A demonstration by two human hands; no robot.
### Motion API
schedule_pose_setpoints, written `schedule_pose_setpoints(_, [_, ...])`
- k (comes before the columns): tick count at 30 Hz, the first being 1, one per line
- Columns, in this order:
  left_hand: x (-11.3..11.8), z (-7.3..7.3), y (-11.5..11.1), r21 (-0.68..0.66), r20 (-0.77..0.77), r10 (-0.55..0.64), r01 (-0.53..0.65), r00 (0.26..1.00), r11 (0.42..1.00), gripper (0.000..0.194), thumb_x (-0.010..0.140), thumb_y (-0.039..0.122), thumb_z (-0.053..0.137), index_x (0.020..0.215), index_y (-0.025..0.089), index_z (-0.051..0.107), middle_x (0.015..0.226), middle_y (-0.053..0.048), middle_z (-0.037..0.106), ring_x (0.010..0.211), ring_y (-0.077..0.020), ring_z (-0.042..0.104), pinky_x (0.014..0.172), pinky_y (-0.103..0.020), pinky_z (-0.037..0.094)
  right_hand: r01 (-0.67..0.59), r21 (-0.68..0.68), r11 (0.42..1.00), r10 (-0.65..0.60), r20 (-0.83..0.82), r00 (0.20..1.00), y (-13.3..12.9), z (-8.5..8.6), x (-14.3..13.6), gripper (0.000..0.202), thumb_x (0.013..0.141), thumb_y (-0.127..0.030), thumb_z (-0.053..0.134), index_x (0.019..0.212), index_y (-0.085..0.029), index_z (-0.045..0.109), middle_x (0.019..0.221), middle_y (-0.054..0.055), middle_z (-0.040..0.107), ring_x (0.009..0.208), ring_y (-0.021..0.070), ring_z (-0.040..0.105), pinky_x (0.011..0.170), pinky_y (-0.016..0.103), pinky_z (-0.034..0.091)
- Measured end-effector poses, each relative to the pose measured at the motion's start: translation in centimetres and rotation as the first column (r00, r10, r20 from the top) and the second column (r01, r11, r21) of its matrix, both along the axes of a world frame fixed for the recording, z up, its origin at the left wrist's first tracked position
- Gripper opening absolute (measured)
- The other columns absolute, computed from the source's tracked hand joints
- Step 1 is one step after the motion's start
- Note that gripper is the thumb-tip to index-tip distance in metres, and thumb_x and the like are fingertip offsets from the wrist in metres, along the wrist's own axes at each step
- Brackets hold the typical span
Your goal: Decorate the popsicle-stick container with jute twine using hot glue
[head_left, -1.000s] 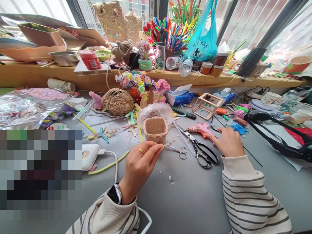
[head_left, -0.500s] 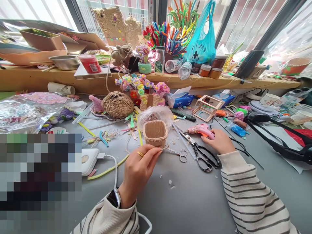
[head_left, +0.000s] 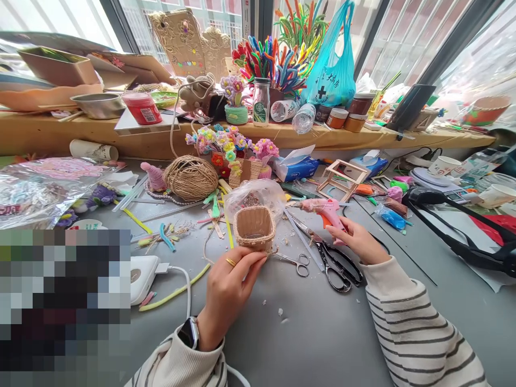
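Note:
My left hand [head_left: 229, 287], with a ring and a watch, pinches the near lower side of a small square basket [head_left: 253, 228] that has a twine-braided rim. A short bit of twine shows by the fingertips. My right hand [head_left: 358, 241] is closed around the handle of a pink hot glue gun [head_left: 324, 207], its nozzle pointing left toward the basket but apart from it. Small scissors [head_left: 300, 263] lie just right of my left fingertips. Large black-handled scissors [head_left: 336, 266] rest below the glue gun. Behind the basket is a crumpled clear plastic bag [head_left: 274, 193].
A ball of jute twine [head_left: 191, 178] sits behind to the left, near pipe-cleaner flowers [head_left: 223, 142]. A white charger [head_left: 143, 277] with a cable lies left of my left hand. Black glasses-like gear [head_left: 455, 228] is at the right. A crowded ledge [head_left: 137, 137] runs along the back.
My right hand has lifted the glue gun off the table and turned it more level. The basket has tipped slightly, showing more of its inside, while my left hand keeps its pinch.

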State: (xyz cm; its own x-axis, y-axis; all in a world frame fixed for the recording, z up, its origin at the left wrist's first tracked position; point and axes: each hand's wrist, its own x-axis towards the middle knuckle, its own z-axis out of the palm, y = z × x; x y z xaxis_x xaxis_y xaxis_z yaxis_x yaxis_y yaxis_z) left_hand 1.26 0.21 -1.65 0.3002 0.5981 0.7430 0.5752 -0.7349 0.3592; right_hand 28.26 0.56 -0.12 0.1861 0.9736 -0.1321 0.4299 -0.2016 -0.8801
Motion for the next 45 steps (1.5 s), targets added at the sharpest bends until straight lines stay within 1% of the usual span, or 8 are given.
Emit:
schedule_pose_setpoints(4, [0.0, -0.1, 0.2, -0.034, 0.033, -0.027, 0.028, 0.999, 0.999, 0.011, 0.074, 0.013, 0.058, 0.083, 0.018, 0.062, 0.075, -0.001, 0.064, 0.07, -0.011, 0.06, 0.065, -0.021, 0.047, -0.06, -0.065, 0.996, 0.026, -0.422, 0.906, 0.0, -0.4, 0.0, 0.044, 0.071, -0.048, 0.057, 0.105, -0.021, 0.054, 0.095, 0.006, 0.065, 0.085, 0.0219, 0.063, 0.073, 0.031, 0.048])
schedule_pose_setpoints(8, [-0.1, -0.3, 0.1, -0.048, 0.052, -0.031, 0.033, 0.998, 0.998, 0.012, 0.073, 0.011, 0.059, 0.082, 0.018, 0.062, 0.076, -0.002, 0.064, 0.071, -0.0111, 0.06, 0.066, -0.021, 0.048, -0.082, -0.07, 0.994, 0.035, -0.51, 0.86, 0.0, -0.9, 0.1, 0.051, 0.068, -0.046, 0.062, 0.11, -0.02, 0.051, 0.084, 0.006, 0.067, 0.086, 0.0216, 0.062, 0.076, 0.031, 0.048])
schedule_pose_setpoints(15, [-0.2, -0.4, 0.1, -0.061, 0.05, -0.025, 0.028, 0.998, 0.998, 0.013, 0.073, 0.012, 0.059, 0.084, 0.018, 0.062, 0.077, -0.002, 0.064, 0.072, -0.0114, 0.06, 0.067, -0.021, 0.047, 0.01, -0.006, 1.0, -0.012, -0.445, 0.896, 0.2, -1.2, 0.1, 0.044, 0.067, -0.044, 0.063, 0.101, -0.017, 0.058, 0.061, -0.003, 0.056, 0.056, 0.0088, 0.05, 0.057, 0.021, 0.043])
schedule_pose_setpoints(20, [-0.3, -0.5, 0.1, -0.048, 0.012, -0.106, 0.107, 0.994, 0.993, 0.013, 0.074, 0.011, 0.058, 0.084, 0.018, 0.062, 0.074, -0.001, 0.064, 0.07, -0.0103, 0.059, 0.064, -0.02, 0.046, 0.018, 0.013, 1.0, -0.011, -0.402, 0.916, 0.4, -1.4, -0.4, 0.047, 0.065, -0.05, 0.061, 0.097, -0.016, 0.057, 0.057, -0.004, 0.052, 0.052, 0.0093, 0.048, 0.055, 0.023, 0.042])
schedule_pose_setpoints(24, [-0.3, -0.5, -0.1, -0.023, -0.059, -0.168, 0.167, 0.984, 0.986, 0.011, 0.075, 0.013, 0.057, 0.084, 0.019, 0.061, 0.072, 0.0, 0.064, 0.065, -0.01, 0.058, 0.059, -0.021, 0.045, 0.146, 0.011, 0.989, -0.137, -0.272, 0.952, 0.3, -1.4, -0.9, 0.046, 0.058, -0.054, 0.063, 0.081, -0.015, 0.057, 0.049, -0.005, 0.047, 0.041, 0.0072, 0.039, 0.041, 0.021, 0.033])
schedule_pose_setpoints(32, [0.1, -1.0, -0.9, -0.083, -0.184, -0.326, 0.315, 0.927, 0.945, 0.008, 0.078, 0.016, 0.052, 0.084, 0.018, 0.058, 0.068, 0.0, 0.063, 0.058, -0.0095, 0.055, 0.054, -0.021, 0.042, 0.26, 0.073, 0.963, -0.234, -0.256, 0.938, 0.5, -2.1, -0.5, 0.045, 0.062, -0.055, 0.06, 0.084, -0.015, 0.059, 0.067, 0.002, 0.06, 0.051, 0.0098, 0.049, 0.047, 0.022, 0.041])
schedule_pose_setpoints(39, [0.2, -1.4, -0.7, -0.214, -0.184, -0.343, 0.303, 0.921, 0.929, 0.008, 0.079, 0.017, 0.052, 0.082, 0.02, 0.058, 0.064, 0.001, 0.062, 0.058, -0.0106, 0.056, 0.054, -0.022, 0.043, 0.248, 0.087, 0.965, -0.222, -0.233, 0.947, 0.3, -2.3, 0.0, 0.045, 0.068, -0.055, 0.055, 0.092, -0.017, 0.058, 0.068, 0.002, 0.061, 0.055, 0.0113, 0.053, 0.052, 0.022, 0.044])
schedule_pose_setpoints(45, [0.3, -1.1, 0.2, -0.277, -0.105, -0.314, 0.276, 0.944, 0.921, 0.009, 0.079, 0.017, 0.05, 0.08, 0.019, 0.059, 0.064, 0.001, 0.063, 0.058, -0.0097, 0.056, 0.069, -0.026, 0.047, 0.298, 0.109, 0.948, -0.281, -0.144, 0.949, 0.6, -2.7, -0.1, 0.046, 0.071, -0.059, 0.047, 0.083, -0.016, 0.057, 0.067, 0.004, 0.06, 0.058, 0.0137, 0.055, 0.051, 0.023, 0.043])
